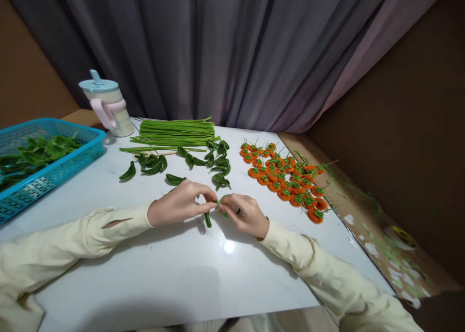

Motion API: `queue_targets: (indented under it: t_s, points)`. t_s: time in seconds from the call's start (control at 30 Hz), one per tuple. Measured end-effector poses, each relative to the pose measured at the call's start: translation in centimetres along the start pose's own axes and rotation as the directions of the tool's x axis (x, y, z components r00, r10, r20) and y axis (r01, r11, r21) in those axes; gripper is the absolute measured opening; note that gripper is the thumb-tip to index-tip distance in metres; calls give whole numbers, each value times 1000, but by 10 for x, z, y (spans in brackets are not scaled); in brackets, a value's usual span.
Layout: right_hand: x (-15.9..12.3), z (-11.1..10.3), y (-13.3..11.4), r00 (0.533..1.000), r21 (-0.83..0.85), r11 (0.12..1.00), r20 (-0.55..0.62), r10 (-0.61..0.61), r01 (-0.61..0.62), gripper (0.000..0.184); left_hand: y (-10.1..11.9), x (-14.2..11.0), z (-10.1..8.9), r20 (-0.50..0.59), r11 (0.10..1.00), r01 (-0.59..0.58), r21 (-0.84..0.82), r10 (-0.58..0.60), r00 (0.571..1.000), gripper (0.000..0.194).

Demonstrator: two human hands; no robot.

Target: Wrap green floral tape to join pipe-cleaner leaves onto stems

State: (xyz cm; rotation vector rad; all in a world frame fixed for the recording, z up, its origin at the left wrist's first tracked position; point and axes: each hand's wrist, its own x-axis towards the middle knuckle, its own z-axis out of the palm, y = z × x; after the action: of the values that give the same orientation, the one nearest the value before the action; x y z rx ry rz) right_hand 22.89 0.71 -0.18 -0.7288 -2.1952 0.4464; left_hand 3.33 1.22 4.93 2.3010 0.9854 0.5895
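Above the white tabletop, my left hand [183, 202] and my right hand [247, 214] meet fingertip to fingertip. Both pinch a green pipe cleaner [208, 219]; one end hangs down below the left fingers, and a curved part shows behind the right fingers. The exact grip point is small and partly hidden by the fingertips. Just beyond the hands lie dark green leaf shapes [221, 179] bent from fuzzy wire. One single leaf [175, 179] rests close behind my left hand. Farther back is a bundle of straight light green pipe cleaners [174, 132].
Orange fuzzy pieces with green tops [276, 177] cover the table's right side. A blue plastic basket [54, 179] with green leaves stands at left. Behind it is a cup with a straw lid [109, 106]. White and green scraps [372, 248] and a tape roll [401, 237] lie at right.
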Motion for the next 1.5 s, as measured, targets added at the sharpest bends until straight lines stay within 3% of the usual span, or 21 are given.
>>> queue_targets:
  t_s: [0.2,0.3,0.4,0.57,0.67,0.7,0.73,0.8,0.83,0.87,0.9,0.93,0.97,1.03,1.1,1.2,1.5]
  points:
    - [-1,0,6,993,-36,995,69,-91,93,11,1,4,-5,147,970,171,-176,-146,978,9]
    - [-1,-2,5,987,-46,990,90,-130,135,12,0,6,-7,248,879,303,-369,-221,943,16]
    - [1,-4,4,968,-41,977,151,-200,209,17,-6,8,-10,414,741,421,-523,-211,886,26]
    - [2,-4,1,923,44,949,224,-313,311,26,-21,9,-4,651,506,591,-628,-74,755,35]
    - [2,-5,-1,936,106,961,221,-273,255,28,-26,12,-1,706,467,649,-601,-72,705,36]
    - [2,-6,-2,952,125,972,213,-221,198,29,-26,14,-3,687,492,641,-589,-113,718,34]
    - [3,-6,-4,968,152,981,203,-147,117,28,-25,15,-6,629,542,609,-580,-177,757,32]
    - [4,-6,-6,981,252,964,189,38,-86,25,-20,17,-15,342,710,453,-539,-307,888,30]
    - [5,-6,-7,973,325,926,189,134,-191,24,-16,16,-20,133,816,336,-471,-311,941,30]
    - [6,-6,-8,955,408,867,197,222,-285,23,-13,15,-25,-58,911,207,-356,-242,968,30]
    - [7,-5,-8,933,493,792,214,291,-360,23,-9,13,-28,-166,977,91,-194,-124,978,30]
    - [8,-5,-7,910,568,712,233,341,-413,23,-5,10,-29,-186,999,-18,-29,13,982,29]
    - [9,-4,-7,890,629,634,255,378,-449,23,-3,7,-27,-134,986,-120,115,135,982,29]
    - [10,-3,-5,861,705,513,299,412,-490,24,-1,2,-20,19,922,-257,289,263,965,28]
    - [10,-3,-3,847,736,449,327,418,-506,25,-2,-1,-11,102,885,-303,354,285,953,23]
    - [11,-3,-1,842,754,409,356,405,-515,26,-6,0,-3,138,885,-311,347,280,950,21]
    - [10,-2,-1,838,770,364,392,379,-524,26,-12,0,-4,87,933,-275,232,262,961,25]
